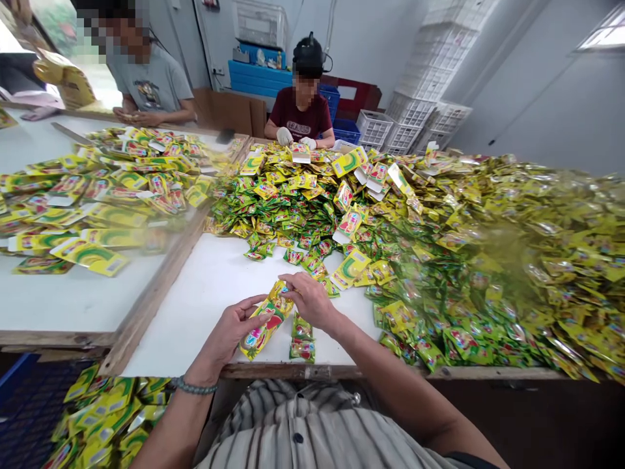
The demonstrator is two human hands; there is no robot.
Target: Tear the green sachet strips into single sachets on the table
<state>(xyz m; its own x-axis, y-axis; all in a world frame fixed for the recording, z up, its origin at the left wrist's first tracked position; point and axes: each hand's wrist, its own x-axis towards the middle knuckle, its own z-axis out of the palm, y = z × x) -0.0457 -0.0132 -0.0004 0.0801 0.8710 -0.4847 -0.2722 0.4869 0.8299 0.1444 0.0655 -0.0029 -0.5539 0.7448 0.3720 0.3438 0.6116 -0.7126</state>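
Observation:
My left hand [233, 329] grips a small yellow printed box [260, 333] with a red and green picture, tilted above the white tabletop. At the box's upper end is a shiny yellow sachet [280, 298], pinched by the fingers of my right hand [312, 301]. Whether part of the sachet is inside the box cannot be seen. Just right of the box, green sachets [303, 349] lie in a short column near the table edge. A flat yellow box [350, 268] rests beyond my right hand among loose sachets.
A big heap of green and yellow sachets [449, 286] spreads across the right. Left of a wooden divider [161, 286] lie many yellow boxes [92, 254]. Below the table, a blue crate [29, 397] stands by more boxes. Two people sit across the table; white crates [410, 111] stand behind.

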